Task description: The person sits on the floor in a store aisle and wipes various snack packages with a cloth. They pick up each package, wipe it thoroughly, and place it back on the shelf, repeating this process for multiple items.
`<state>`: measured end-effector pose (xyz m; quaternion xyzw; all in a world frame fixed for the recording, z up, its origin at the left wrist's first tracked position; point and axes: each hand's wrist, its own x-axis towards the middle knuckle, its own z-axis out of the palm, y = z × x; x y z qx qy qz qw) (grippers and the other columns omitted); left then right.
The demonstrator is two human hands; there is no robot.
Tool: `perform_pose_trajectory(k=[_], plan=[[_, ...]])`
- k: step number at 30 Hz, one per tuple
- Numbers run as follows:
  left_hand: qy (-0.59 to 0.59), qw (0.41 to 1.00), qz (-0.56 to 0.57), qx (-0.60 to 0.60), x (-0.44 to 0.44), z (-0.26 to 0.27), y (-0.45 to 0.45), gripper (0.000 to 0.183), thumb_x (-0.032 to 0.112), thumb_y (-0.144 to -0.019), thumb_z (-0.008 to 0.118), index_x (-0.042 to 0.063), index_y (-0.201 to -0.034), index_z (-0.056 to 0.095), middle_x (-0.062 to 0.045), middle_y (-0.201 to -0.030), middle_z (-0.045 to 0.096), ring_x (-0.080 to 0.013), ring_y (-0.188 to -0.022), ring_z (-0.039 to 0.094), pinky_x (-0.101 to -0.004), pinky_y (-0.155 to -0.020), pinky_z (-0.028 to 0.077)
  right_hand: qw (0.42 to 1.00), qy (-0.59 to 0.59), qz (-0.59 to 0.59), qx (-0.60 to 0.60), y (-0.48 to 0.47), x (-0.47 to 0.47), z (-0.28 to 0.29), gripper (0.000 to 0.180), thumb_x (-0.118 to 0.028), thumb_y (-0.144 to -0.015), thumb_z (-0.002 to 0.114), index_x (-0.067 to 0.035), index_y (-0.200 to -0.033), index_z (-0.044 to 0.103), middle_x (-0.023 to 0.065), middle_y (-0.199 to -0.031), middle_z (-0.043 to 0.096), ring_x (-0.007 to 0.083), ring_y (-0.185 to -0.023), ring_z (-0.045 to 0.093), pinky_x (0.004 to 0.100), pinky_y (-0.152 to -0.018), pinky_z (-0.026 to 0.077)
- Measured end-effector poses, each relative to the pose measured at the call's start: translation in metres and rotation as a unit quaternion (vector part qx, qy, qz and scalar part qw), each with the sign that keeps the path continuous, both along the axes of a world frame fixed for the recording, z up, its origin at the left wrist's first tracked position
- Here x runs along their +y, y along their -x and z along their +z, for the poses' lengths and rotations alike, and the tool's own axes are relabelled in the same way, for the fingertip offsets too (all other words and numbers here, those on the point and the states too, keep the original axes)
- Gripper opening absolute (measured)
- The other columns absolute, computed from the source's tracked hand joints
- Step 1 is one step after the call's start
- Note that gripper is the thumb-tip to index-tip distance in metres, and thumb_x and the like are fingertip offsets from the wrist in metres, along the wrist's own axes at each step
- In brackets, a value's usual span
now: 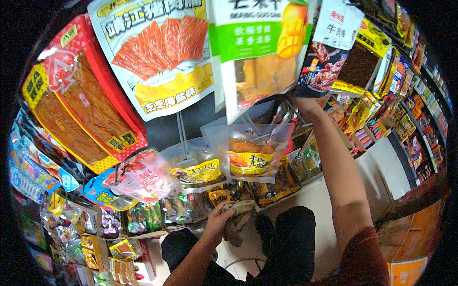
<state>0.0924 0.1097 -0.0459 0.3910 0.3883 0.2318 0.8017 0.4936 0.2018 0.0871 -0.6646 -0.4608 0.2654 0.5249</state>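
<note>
My left hand (pixel 219 223) is closed around a crumpled tan cloth (pixel 240 214), low in front of my knees. My right hand (pixel 305 104) reaches up among hanging snack bags, beside metal display hooks (pixel 298 116). Its fingers are hidden, so what they touch cannot be made out. Above it hangs a dark pouch with meat pictures (pixel 323 68). Left of it is a white and green pouch with dried mango pieces (pixel 264 75) in its window. Further left hangs a pale pouch picturing red meat slices (pixel 161 53).
Large flat brown snack packs in red and yellow wrapping (pixel 86 103) hang at the left. Clear bags of brown snacks (pixel 252 157) hang on lower hooks. Boxes of small packets (pixel 143 218) line the bottom shelf. Cardboard boxes (pixel 411 232) stand at the right; shelving (pixel 411 96) curves away behind.
</note>
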Motion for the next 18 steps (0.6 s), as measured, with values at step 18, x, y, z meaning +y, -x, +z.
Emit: perform_pose_trajectory(k=[18], plan=[[0.075,0.995,0.002,-0.07,0.019,0.023,-0.001,0.034,0.011,-0.083,0.057,0.002,-0.115,0.05,-0.011,-0.107,0.057,-0.0194,-0.095,0.057,-0.0314,-0.083,0.047,0.99,-0.026,-0.029,-0.137,0.001,0.042,0.03,0.026,-0.026,-0.088,0.053,-0.01,-0.108,0.058,0.0055,-0.094,0.061,0.0169,-0.082,0.054,0.031,-0.071,0.045]])
